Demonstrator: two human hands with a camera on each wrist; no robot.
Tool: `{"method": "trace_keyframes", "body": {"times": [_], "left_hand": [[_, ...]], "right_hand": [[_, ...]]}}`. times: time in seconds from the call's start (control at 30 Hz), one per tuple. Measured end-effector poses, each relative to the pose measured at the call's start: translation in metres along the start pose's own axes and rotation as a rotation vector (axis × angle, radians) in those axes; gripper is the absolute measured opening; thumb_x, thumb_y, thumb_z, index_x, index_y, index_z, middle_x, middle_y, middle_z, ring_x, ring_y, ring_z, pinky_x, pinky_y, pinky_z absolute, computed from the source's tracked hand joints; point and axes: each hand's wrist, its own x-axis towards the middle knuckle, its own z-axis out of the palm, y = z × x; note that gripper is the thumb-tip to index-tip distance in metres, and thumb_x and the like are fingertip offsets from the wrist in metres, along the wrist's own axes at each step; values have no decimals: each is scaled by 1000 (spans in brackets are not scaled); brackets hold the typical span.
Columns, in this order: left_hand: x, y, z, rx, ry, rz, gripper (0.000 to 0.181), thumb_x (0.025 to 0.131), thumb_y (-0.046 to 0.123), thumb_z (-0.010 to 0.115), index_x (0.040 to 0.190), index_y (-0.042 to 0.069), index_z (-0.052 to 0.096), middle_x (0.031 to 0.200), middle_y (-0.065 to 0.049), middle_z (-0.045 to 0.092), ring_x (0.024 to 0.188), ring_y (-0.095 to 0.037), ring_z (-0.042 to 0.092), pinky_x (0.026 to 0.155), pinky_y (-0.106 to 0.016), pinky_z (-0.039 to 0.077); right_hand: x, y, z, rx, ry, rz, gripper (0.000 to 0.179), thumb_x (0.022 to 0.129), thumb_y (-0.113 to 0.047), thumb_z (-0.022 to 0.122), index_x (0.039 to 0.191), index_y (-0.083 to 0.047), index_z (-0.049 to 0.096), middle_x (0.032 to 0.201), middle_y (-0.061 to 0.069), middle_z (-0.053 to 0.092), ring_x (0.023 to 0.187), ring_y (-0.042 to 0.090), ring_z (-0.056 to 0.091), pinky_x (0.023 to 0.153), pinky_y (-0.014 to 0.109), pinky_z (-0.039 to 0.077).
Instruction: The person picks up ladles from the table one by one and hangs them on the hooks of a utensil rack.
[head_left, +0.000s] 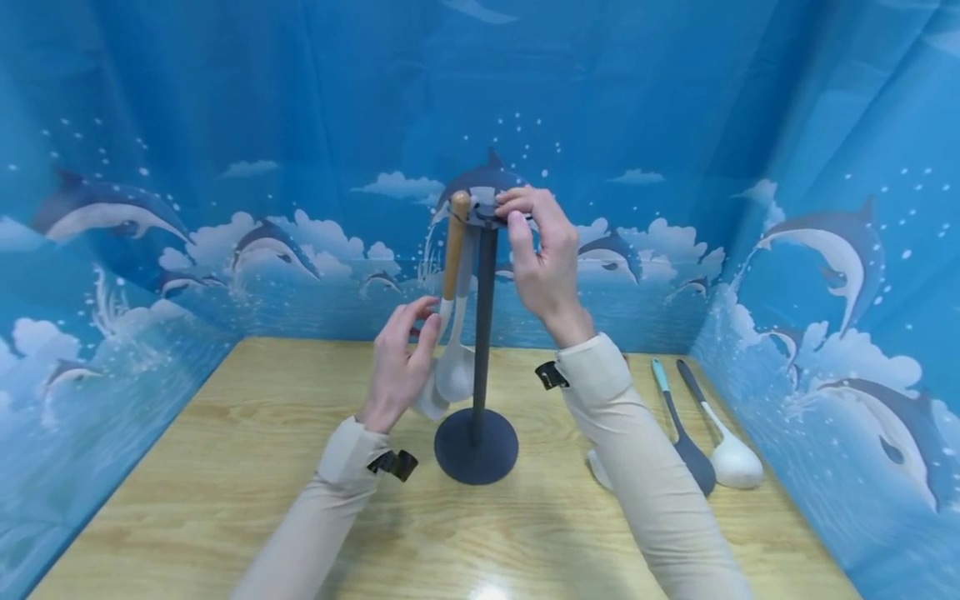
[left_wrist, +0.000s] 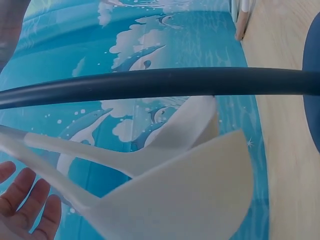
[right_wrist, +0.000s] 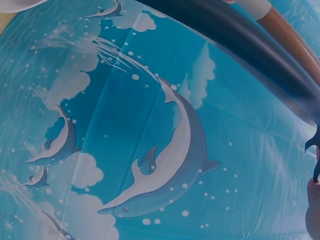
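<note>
A dark utensil stand (head_left: 484, 333) rises from a round base on the table. From the left of its top hang a wooden-handled utensil (head_left: 453, 250) with a white head and a grey-handled white ladle (head_left: 456, 372). My right hand (head_left: 547, 258) pinches the hooked top of the stand between thumb and fingers. Beside the wooden-handled utensil, my left hand (head_left: 401, 367) is held with fingers loosely bent and nothing in them. The left wrist view shows its fingers (left_wrist: 42, 212) close to the white shafts, with the nearer white head (left_wrist: 185, 200) overlapping the other.
On the right of the wooden table (head_left: 225, 500) lie a dark utensil with a teal handle end (head_left: 693, 458) and a white ladle (head_left: 737, 462) with a dark handle. My right sleeve partly hides another white piece (head_left: 598, 471). Blue dolphin-print curtains (head_left: 337, 100) enclose the table.
</note>
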Motion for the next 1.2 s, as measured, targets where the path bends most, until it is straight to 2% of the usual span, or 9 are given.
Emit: {"method": "trace_keyframes", "body": {"times": [0.17, 0.37, 0.57, 0.77, 1.0, 1.2], "left_hand": [[7, 6, -4, 17, -22, 50, 32, 104, 20, 49, 129, 5, 60, 106, -12, 63, 95, -21, 60, 78, -36, 52], [21, 13, -11, 31, 1, 130, 32, 103, 16, 49, 130, 1, 58, 106, -15, 63, 96, -24, 60, 77, -37, 52], [33, 22, -20, 43, 0, 143, 32, 104, 17, 48, 131, 4, 57, 106, -15, 63, 98, -24, 59, 80, -38, 51], [42, 31, -25, 38, -5, 145, 34, 104, 20, 48, 132, 4, 57, 106, -14, 62, 98, -24, 58, 81, -37, 49], [50, 39, -25, 24, 8, 165, 34, 104, 20, 46, 132, 3, 57, 106, -14, 62, 97, -23, 57, 82, -36, 49], [56, 43, -25, 3, 24, 169, 34, 104, 20, 46, 132, 4, 57, 107, -13, 61, 96, -22, 57, 80, -35, 48]], "right_hand": [[-4, 0, -1, -15, 7, -16, 32, 96, -16, 41, 101, 2, 67, 123, 20, 62, 122, 31, 56, 105, 37, 42], [-12, 0, -6, -4, 15, -5, 38, 94, -15, 44, 121, 4, 63, 134, 22, 57, 130, 32, 51, 111, 39, 38], [-22, -1, -17, -6, 46, 31, 44, 96, -16, 43, 134, 3, 57, 138, 17, 57, 134, 28, 50, 113, 38, 36], [-29, -2, -26, -24, 33, 41, 42, 96, -13, 45, 134, 1, 57, 135, 18, 60, 131, 28, 52, 112, 39, 39], [-37, 3, -38, -45, 14, 28, 37, 94, -2, 48, 128, 2, 62, 126, 19, 65, 121, 31, 60, 105, 41, 45], [-48, 13, -53, -106, -63, 50, 31, 97, -7, 49, 122, 0, 67, 117, 17, 70, 108, 30, 67, 94, 40, 52]]}}
